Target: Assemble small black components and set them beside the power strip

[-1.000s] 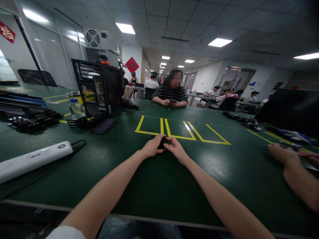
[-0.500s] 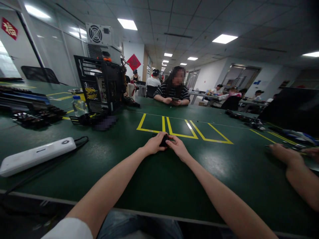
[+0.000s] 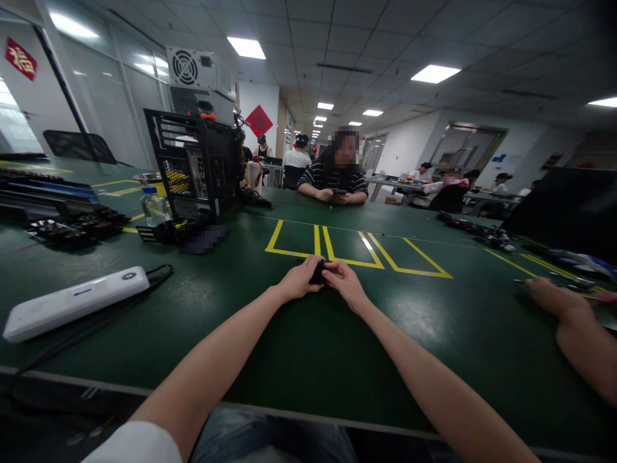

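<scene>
A small black object (image 3: 318, 273) is held between my two hands, just in front of the yellow tape marks; its kind is too hidden to tell. My left hand (image 3: 303, 278) wraps round it from the left, with the back of the hand covering much of it. From the right, the fingers and thumb of my right hand (image 3: 344, 281) close on its other side. Both hands are low over the green table (image 3: 308, 347), and the fingers come close together around the object.
Yellow tape outlines (image 3: 354, 263) lie beyond my hands. To the left are a white power strip-like device (image 3: 77, 302) with a black cable, a clear bottle (image 3: 155, 209) and an open computer case (image 3: 197, 164). Someone's hand (image 3: 554, 296) works at right; a person (image 3: 332, 177) sits opposite.
My hands stay nearly still around the small black object. The whole view has shifted very slightly.
</scene>
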The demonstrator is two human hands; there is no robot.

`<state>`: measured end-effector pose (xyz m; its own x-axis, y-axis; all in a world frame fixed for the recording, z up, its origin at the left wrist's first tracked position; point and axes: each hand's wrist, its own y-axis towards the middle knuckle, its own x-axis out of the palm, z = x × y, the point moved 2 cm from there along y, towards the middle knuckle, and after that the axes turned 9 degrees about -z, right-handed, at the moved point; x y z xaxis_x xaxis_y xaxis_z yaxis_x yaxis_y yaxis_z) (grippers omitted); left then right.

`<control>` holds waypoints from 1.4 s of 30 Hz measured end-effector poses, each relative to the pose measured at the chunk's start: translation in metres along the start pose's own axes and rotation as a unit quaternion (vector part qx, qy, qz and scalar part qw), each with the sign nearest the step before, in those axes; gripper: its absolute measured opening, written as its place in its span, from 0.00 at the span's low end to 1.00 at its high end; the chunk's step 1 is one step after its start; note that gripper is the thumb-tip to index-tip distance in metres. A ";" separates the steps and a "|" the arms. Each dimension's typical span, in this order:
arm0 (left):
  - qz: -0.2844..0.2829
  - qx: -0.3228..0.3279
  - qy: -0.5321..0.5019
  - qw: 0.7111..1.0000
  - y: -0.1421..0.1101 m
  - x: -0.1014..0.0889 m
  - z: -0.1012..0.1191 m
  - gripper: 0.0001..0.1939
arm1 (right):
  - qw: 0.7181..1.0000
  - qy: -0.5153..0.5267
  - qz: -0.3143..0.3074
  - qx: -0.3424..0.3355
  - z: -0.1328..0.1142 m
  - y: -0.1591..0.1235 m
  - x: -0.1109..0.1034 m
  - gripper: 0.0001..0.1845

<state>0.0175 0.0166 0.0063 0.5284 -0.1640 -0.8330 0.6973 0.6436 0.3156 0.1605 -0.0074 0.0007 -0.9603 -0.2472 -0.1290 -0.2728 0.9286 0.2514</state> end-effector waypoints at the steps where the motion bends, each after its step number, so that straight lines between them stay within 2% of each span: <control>1: 0.001 0.003 0.001 1.000 0.000 0.000 0.000 0.31 | 1.000 -0.004 0.005 -0.001 0.001 0.001 0.000 0.15; 6: 0.004 0.002 0.006 1.000 0.001 0.001 -0.001 0.32 | 1.000 -0.022 -0.005 0.000 0.003 0.003 -0.002 0.17; 11: 0.001 -0.001 -0.004 1.000 0.001 0.001 -0.001 0.31 | 0.999 0.003 -0.032 -0.028 0.002 0.000 -0.002 0.17; 17: 0.009 0.010 0.002 1.000 0.001 0.001 -0.002 0.30 | 1.000 0.001 -0.004 -0.017 0.004 0.002 -0.001 0.10; 22: 0.008 0.012 0.009 1.000 0.001 0.002 -0.003 0.31 | 1.000 0.011 0.002 0.000 0.005 0.004 -0.001 0.16; 27: 0.008 0.011 0.008 1.000 0.001 0.002 -0.004 0.31 | 0.999 0.003 -0.033 -0.003 0.003 0.002 -0.001 0.15; 35: 0.007 0.016 0.009 1.000 0.001 0.002 -0.003 0.31 | 0.999 -0.031 0.003 -0.013 0.004 0.003 -0.002 0.14; 42: 0.002 0.002 0.012 1.000 0.001 0.001 -0.002 0.31 | 0.999 -0.036 -0.007 0.006 0.006 0.004 -0.005 0.18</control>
<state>0.0173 0.0187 0.0045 0.5201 -0.1432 -0.8420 0.6971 0.6408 0.3216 0.1642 -0.0008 -0.0030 -0.9495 -0.2404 -0.2014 -0.2855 0.9284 0.2376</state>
